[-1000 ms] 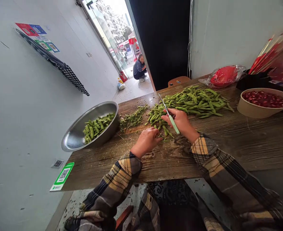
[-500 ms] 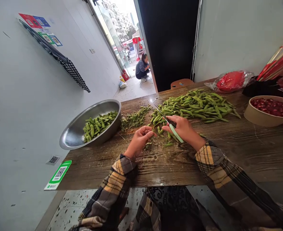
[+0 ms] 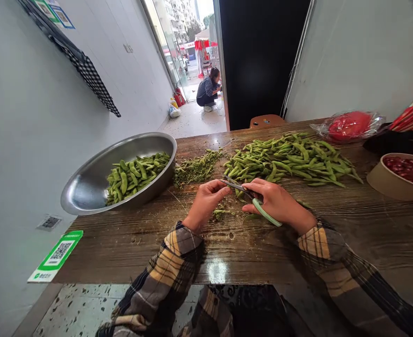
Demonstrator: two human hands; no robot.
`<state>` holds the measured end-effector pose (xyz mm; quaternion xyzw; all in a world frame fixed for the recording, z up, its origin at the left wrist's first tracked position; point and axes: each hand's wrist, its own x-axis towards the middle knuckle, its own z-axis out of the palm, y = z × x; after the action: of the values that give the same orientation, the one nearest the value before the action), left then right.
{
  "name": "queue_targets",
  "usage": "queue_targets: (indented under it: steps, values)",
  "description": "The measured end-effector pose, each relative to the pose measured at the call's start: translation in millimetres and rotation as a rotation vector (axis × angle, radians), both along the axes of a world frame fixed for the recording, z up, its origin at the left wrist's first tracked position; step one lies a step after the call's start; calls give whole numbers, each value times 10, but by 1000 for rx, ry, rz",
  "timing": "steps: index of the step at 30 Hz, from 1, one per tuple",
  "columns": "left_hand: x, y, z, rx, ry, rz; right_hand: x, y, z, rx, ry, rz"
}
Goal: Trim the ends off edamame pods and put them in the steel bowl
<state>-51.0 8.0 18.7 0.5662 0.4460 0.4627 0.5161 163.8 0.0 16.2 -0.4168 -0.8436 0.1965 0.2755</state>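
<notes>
My left hand (image 3: 208,203) is closed in a pinch; whatever its fingertips hold is too small and covered to name. My right hand (image 3: 278,201) grips a pair of scissors (image 3: 266,214) with pale green handles. The dark blades point left and reach my left fingertips, slightly parted. Behind my right hand spreads a heap of green edamame pods (image 3: 297,157). Cut stem and tip scraps (image 3: 197,169) lie in a pile beyond my left hand, and a few more scraps (image 3: 220,214) lie between my hands.
A tilted steel bowl (image 3: 83,185) with edamame pods in it stands at the left on the wooden table (image 3: 150,252). A payment code card (image 3: 57,255) lies at the front left. On the right are a bowl of red seeds (image 3: 388,182) and a red wrapped packet (image 3: 350,125). A person (image 3: 208,91) crouches outside.
The scissors have swung so that their blades now meet my left fingertips; before, they pointed up and away. The view has shifted slightly, and my hands are closer together.
</notes>
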Motion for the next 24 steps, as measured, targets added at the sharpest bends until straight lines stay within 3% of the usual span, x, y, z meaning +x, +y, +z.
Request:
queue_targets:
  steps: [5,18,24]
  values:
    - [48,-42,17,59,18,-16,-30,-34,1,6,-64,8]
    - [36,-42,-12,29,-13,-31,-21,-8,-86,25,-11,60]
    - [15,-23,-18,-150,-233,12,-21,28,-120,34,65,-46]
